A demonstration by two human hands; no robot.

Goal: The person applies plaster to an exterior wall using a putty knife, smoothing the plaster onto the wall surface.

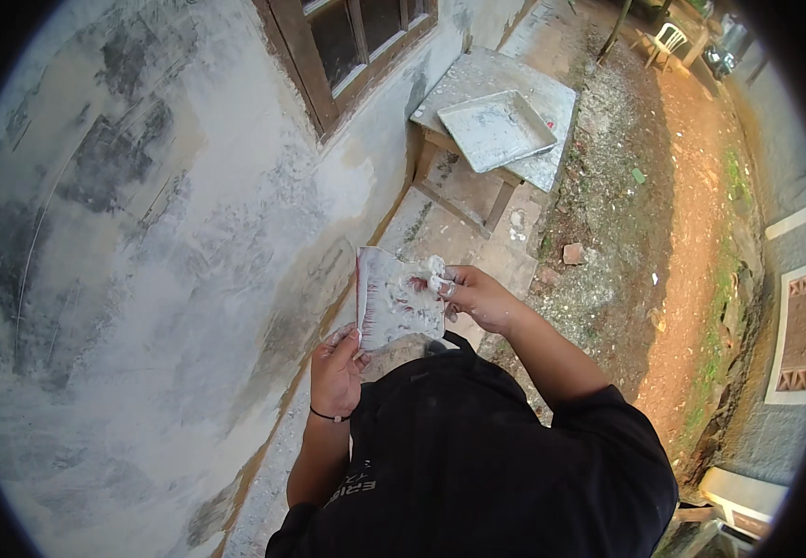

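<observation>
In front of my body I hold a flat, wide putty spreader, smeared with white plaster, with red showing along its left edge and in streaks across its face. My left hand, with a dark band at the wrist, pinches its lower left corner. My right hand grips its right side, thumb on top, beside a lump of white paste. Both hands have white smears on the fingers. To my left rises a wall patched with white and grey plaster.
Ahead, a plaster-splashed table stands by the wall, bearing a shallow white tray. Above it to the left is a wooden-framed window. A brick piece lies on gravelly ground. Farther right run a dirt path and another building.
</observation>
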